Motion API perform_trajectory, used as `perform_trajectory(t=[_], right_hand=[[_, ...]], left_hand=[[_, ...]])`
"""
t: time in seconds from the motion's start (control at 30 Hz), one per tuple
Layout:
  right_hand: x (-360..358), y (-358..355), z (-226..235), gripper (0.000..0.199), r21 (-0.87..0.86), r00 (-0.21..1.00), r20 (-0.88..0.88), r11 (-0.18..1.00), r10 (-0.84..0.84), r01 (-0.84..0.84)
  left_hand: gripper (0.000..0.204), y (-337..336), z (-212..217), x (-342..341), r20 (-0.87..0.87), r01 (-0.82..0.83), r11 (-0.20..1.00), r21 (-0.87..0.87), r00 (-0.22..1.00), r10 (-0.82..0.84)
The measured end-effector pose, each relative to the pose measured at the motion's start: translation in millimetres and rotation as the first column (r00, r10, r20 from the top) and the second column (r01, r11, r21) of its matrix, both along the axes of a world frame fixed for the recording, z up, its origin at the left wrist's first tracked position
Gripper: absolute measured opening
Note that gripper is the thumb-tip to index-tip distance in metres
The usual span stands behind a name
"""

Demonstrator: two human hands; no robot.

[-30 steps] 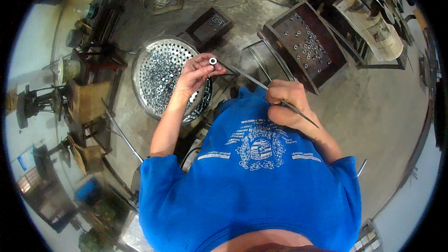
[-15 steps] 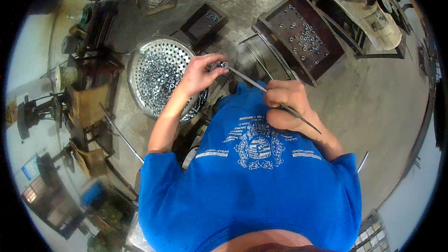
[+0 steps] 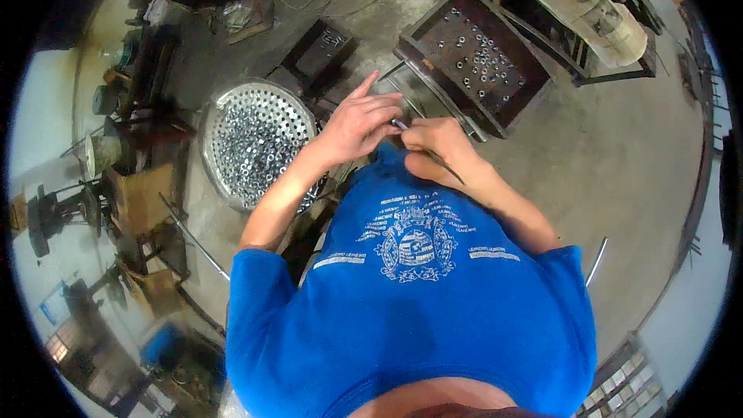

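Observation:
My left hand [image 3: 358, 126] and my right hand [image 3: 436, 147] meet in front of my chest, above my blue shirt. A thin metal rod [image 3: 433, 156] runs through my right fist and sticks out between the two hands. The fingertips of my left hand close around the rod's tip, with the index finger pointing up and away; whether a small part sits between them is hidden. A round perforated metal basin [image 3: 224, 120] full of small shiny nuts lies just left of my left forearm.
A dark rectangular metal tray [image 3: 433, 46] with scattered nuts stands ahead to the right. A smaller dark box [image 3: 313, 50] sits ahead. Benches, tools and cardboard boxes [image 3: 143, 197] crowd the left side. A wrapped bundle [image 3: 592, 8] rests on a rack at upper right. Concrete floor spreads right.
My left hand, which held a small white ring-like part up at the rod's far end, has drawn in close to my right hand. The rod now shows much shorter.

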State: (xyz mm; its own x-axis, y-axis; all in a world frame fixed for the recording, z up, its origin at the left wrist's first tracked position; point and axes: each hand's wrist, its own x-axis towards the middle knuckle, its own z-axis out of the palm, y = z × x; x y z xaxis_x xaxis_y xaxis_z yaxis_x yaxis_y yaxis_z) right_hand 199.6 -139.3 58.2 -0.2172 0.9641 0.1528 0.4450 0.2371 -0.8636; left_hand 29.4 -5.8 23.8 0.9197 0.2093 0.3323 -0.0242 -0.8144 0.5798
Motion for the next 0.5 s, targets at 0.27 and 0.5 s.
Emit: perform_trajectory(t=[0.27, 0.5], right_hand=[[54, -77, 19, 0.019, -0.107, 0.834, 0.020, 0.828, -0.551, 0.550], [46, -77, -8, 0.013, -0.145, 0.817, -0.063, 0.816, -0.573, 0.560]], left_hand=[[0.039, 22, -68, 103, -0.233, -0.113, 0.988, -0.110, 0.969, 0.085], [0.054, 31, -114, 134, -0.242, -0.250, 0.931, -0.266, 0.952, 0.186]])
